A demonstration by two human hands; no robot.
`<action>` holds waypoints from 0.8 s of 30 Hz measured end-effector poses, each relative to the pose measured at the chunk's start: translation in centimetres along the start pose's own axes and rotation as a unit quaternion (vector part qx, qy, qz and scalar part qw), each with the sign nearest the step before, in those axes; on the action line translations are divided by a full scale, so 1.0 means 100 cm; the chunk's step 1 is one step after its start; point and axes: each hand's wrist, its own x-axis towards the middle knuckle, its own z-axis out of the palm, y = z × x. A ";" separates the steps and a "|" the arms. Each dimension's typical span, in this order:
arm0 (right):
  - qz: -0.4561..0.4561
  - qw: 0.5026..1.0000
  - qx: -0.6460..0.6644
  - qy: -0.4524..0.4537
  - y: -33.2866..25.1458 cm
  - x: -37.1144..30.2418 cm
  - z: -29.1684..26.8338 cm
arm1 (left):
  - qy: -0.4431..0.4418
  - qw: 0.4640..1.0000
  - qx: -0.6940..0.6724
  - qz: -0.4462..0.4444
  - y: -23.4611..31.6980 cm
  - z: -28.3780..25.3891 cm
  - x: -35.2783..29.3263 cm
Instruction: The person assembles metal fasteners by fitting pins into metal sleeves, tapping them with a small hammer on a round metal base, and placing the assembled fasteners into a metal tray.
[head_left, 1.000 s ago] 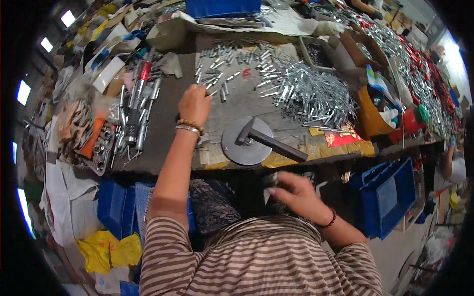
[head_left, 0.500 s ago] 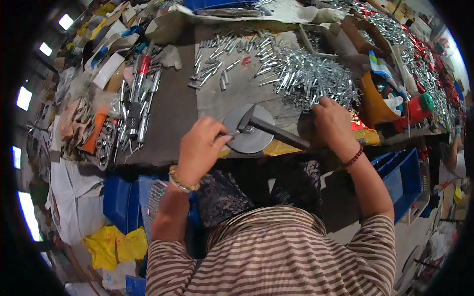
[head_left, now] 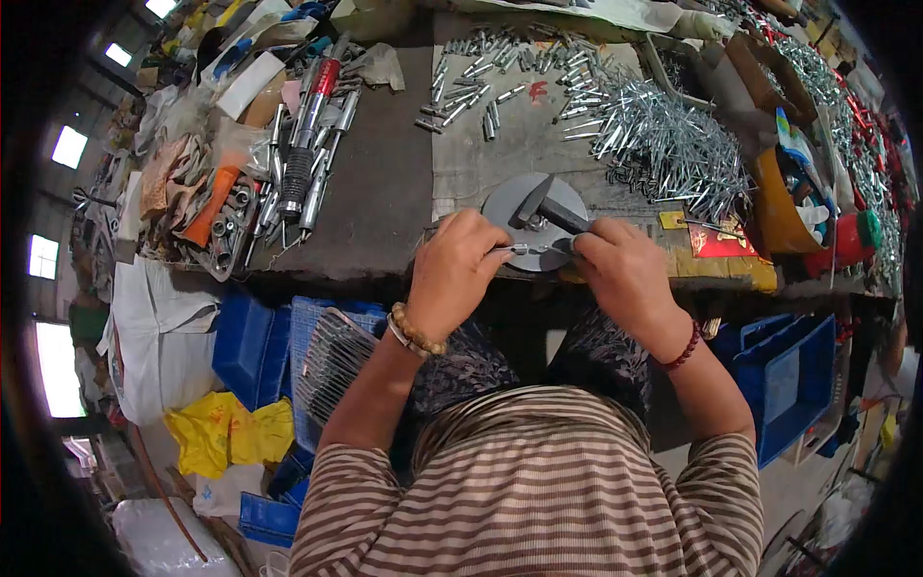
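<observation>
My left hand (head_left: 460, 264) is closed in a pinch on a small silvery metal tube (head_left: 519, 249) over the near edge of a round grey metal disc (head_left: 500, 195). Facing it, my right hand (head_left: 627, 274) has thumb and fingertips pressed together close to the tube's end; what they pinch is too small to make out. A hammer (head_left: 562, 213) lies across the disc, its head on the disc and its dark handle running under my right fingers. Beyond the disc, thin metal pins (head_left: 673, 144) form a heap, and short metal tubes (head_left: 466, 99) lie scattered.
Left on the bench are metal rods (head_left: 312, 154), an orange-handled tool (head_left: 213, 204) and wrappings. At right stand a yellow container (head_left: 777, 207) and a red jar with green lid (head_left: 846, 240), near a red packet (head_left: 721, 242). Blue crates (head_left: 793, 370) sit below the bench edge.
My right hand has come from the pin heap leftward and nearer, to meet my left hand at the disc. The whole view has shifted, moving the bench items rightward and up.
</observation>
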 end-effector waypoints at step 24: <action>-0.057 0.998 -0.007 -0.015 0.002 0.014 0.021 | 0.012 0.995 -0.089 -0.045 -0.003 0.009 -0.006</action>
